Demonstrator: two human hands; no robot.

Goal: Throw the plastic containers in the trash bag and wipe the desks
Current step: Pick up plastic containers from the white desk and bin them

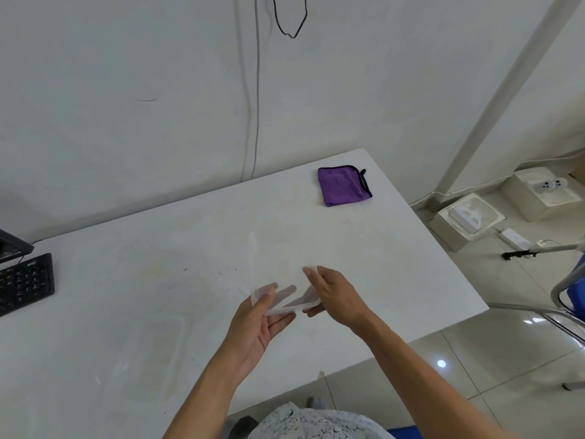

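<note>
Nearest to me, at 6 o'clock, both forearms reach forward over the white desk [190, 236]. My left hand [256, 324] lies palm up, fingers under a clear plastic container [286, 301] and thumb pressed on its near corner, so it grips the container. My right hand [332, 296] comes in from 4 o'clock with fingers curled over the container's right edge and thumb below: it also grips it. The container is held tilted just above the desk's middle, with one clear wall rising at its left side.

At 7 o'clock from the hands, a second clear plastic piece [152, 353] lies flat on the desk; I cannot tell whether it is a tray or a lid. At 9 o'clock, a black keyboard [25, 282] sits at the desk's left edge. At 1 o'clock, a folded purple cloth [343, 186] rests near the far right corner, well apart from the hands. Past the desk at 2 o'clock, open white boxes [468, 217] stand on the tiled floor, and a chair [566, 299] shows at 3 o'clock. A black cable [292, 30] hangs on the wall at 12 o'clock.
</note>
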